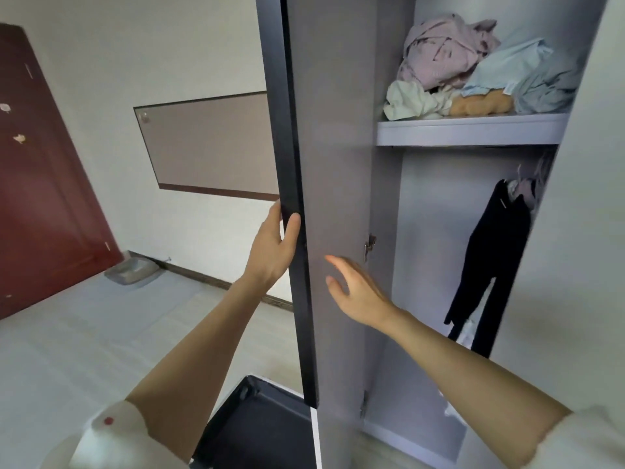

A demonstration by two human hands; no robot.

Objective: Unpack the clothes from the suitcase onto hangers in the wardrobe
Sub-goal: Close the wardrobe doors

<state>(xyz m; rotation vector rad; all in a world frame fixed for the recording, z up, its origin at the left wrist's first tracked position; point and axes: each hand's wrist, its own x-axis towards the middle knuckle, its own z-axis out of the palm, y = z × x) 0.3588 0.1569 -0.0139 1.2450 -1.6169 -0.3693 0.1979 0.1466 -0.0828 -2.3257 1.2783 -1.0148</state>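
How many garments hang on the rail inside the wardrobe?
1 seen clearly: a black garment hanging at the right, under the shelf. More may be hidden behind the wardrobe's right edge.

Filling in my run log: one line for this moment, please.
left hand grips wardrobe door edge | right hand open by door | door open | suitcase below

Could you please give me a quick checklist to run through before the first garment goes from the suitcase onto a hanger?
1. Wardrobe door swung open: ok; left hand grips its edge.
2. Right hand free to take a garment: ok, open, holding nothing.
3. Room in the hanging space: ok; only the black garment hangs at the right.
4. Spare hanger available: cannot tell; the hangers are blurred.
5. Suitcase within reach: ok, on the floor below the door.
6. Suitcase open, clothes accessible: cannot tell.
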